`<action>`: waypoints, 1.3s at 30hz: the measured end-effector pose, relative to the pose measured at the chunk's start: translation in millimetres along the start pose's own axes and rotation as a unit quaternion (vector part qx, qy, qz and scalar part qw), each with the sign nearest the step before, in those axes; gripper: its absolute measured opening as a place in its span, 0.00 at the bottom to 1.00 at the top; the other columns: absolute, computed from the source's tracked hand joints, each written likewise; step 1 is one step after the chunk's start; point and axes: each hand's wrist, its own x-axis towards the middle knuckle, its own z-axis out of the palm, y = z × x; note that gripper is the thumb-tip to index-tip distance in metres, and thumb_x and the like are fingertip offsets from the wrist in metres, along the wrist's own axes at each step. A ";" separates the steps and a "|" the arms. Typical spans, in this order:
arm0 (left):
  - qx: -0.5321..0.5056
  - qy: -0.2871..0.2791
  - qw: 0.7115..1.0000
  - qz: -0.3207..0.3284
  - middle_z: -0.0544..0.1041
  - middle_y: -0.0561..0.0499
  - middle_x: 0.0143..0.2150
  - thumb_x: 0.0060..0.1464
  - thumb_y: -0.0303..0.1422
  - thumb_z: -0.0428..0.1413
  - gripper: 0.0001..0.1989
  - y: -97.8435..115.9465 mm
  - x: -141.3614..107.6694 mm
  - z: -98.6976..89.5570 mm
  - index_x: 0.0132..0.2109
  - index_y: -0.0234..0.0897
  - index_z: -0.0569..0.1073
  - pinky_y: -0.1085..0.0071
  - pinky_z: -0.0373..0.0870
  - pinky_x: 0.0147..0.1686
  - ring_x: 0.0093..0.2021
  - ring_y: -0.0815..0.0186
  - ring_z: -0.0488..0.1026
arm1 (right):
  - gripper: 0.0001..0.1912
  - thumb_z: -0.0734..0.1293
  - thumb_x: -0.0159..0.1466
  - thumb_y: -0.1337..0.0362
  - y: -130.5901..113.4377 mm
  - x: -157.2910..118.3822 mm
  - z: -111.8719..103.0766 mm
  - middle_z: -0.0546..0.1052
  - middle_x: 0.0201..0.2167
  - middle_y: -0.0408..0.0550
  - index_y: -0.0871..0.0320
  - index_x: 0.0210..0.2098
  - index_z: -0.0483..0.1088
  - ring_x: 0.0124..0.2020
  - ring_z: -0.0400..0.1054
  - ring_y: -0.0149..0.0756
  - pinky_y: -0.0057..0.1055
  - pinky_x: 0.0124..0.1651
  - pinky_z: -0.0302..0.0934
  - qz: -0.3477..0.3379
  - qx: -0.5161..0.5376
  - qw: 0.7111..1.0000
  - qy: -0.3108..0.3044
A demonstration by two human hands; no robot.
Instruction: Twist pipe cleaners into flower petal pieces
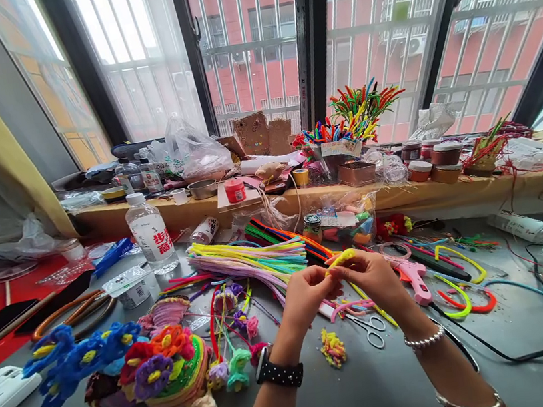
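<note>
My left hand and my right hand meet above the middle of the table, fingers pinched together. Between them is a yellow pipe cleaner, its upper part bent or folded over near my right fingertips. The fingers hide its exact shape. Just below lie silver scissors and a small heap of yellow and pink fuzzy bits. Behind my left hand spreads a bundle of pastel pipe cleaners. A pink glue gun rests to the right of my right hand.
At left stand pipe-cleaner flowers in a rainbow-coloured base, a water bottle and a white power strip. A black cable crosses the right side. The crowded window ledge holds jars and a box of colourful pipe cleaners.
</note>
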 end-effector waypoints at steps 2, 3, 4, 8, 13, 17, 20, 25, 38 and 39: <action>0.012 -0.006 1.000 -0.007 0.72 0.52 0.19 0.32 0.42 0.60 0.17 -0.3 -0.1 0.7 0.23 0.31 0.69 0.75 0.66 0.25 0.21 0.69 0.70 | 0.08 0.68 0.48 0.60 -0.9 0.1 -2.0 0.74 0.23 0.46 0.59 0.24 0.72 0.27 0.68 0.36 0.31 0.32 0.63 -0.002 -0.019 1.000 0.007; 0.017 -0.007 1.000 -0.011 0.72 0.52 0.19 0.32 0.42 0.60 0.17 -0.7 0.1 0.9 0.23 0.31 0.69 0.74 0.67 0.25 0.22 0.68 0.70 | 0.07 0.67 0.48 0.61 -0.8 0.0 -2.5 0.74 0.22 0.46 0.59 0.24 0.72 0.27 0.68 0.36 0.31 0.32 0.63 -0.007 -0.030 0.999 0.014; 0.020 -0.008 1.000 -0.015 0.73 0.51 0.20 0.31 0.43 0.60 0.17 -1.1 0.3 0.8 0.23 0.31 0.69 0.74 0.67 0.25 0.22 0.68 0.71 | 0.07 0.67 0.49 0.61 -0.4 -0.2 -2.3 0.74 0.22 0.46 0.59 0.23 0.72 0.26 0.68 0.36 0.31 0.31 0.63 -0.012 -0.040 0.999 0.021; 0.029 -0.022 0.999 -0.020 0.72 0.52 0.19 0.32 0.43 0.59 0.17 -0.7 1.1 -3.1 0.22 0.33 0.66 0.75 0.66 0.24 0.21 0.69 0.70 | 0.06 0.66 0.50 0.62 2.8 -1.4 3.7 0.74 0.22 0.46 0.58 0.22 0.72 0.26 0.67 0.35 0.31 0.31 0.62 -0.035 -0.061 0.996 0.060; 0.107 -0.032 0.993 0.024 0.69 0.54 0.18 0.38 0.42 0.56 0.15 5.7 -1.0 -11.2 0.22 0.33 0.66 0.77 0.62 0.21 0.20 0.71 0.67 | 0.11 0.66 0.50 0.57 4.9 -0.2 3.4 0.74 0.23 0.47 0.60 0.24 0.71 0.27 0.67 0.35 0.30 0.31 0.61 -0.013 -0.023 0.999 0.039; 0.184 0.013 0.980 0.079 0.67 0.56 0.17 0.40 0.38 0.55 0.12 9.3 -2.5 -15.4 0.22 0.32 0.68 0.78 0.57 0.20 0.19 0.73 0.63 | 0.15 0.66 0.49 0.55 1.6 1.6 -11.1 0.74 0.25 0.48 0.61 0.27 0.70 0.26 0.67 0.35 0.29 0.29 0.61 0.014 -0.052 0.998 0.019; 0.171 0.034 0.980 0.092 0.68 0.54 0.19 0.41 0.38 0.55 0.11 8.9 -1.8 -16.2 0.26 0.32 0.71 0.77 0.59 0.22 0.21 0.72 0.63 | 0.14 0.66 0.49 0.55 -2.4 1.1 -17.3 0.75 0.26 0.48 0.61 0.29 0.70 0.27 0.68 0.36 0.29 0.30 0.61 0.011 -0.075 0.997 0.000; 0.110 0.128 0.975 0.147 0.72 0.52 0.26 0.42 0.40 0.55 0.12 4.4 0.3 -14.8 0.30 0.34 0.71 0.75 0.63 0.27 0.26 0.69 0.67 | 0.12 0.65 0.51 0.57 -5.3 -0.9 -8.9 0.75 0.23 0.47 0.60 0.28 0.71 0.25 0.69 0.35 0.30 0.29 0.63 0.023 -0.080 0.996 0.027; 0.112 0.161 0.964 0.181 0.71 0.50 0.29 0.42 0.40 0.55 0.12 -9.0 11.2 -20.4 0.29 0.34 0.71 0.73 0.63 0.33 0.31 0.67 0.67 | 0.14 0.66 0.47 0.55 6.2 -2.1 13.9 0.74 0.17 0.45 0.62 0.21 0.70 0.19 0.68 0.31 0.27 0.25 0.63 0.161 0.028 0.984 -0.071; 0.119 0.161 0.964 0.175 0.70 0.51 0.28 0.42 0.40 0.54 0.12 -8.9 11.7 -22.1 0.28 0.34 0.71 0.73 0.62 0.33 0.31 0.67 0.67 | 0.15 0.66 0.48 0.54 6.9 -2.5 14.8 0.74 0.18 0.46 0.62 0.21 0.70 0.20 0.68 0.31 0.27 0.25 0.63 0.162 0.032 0.982 -0.094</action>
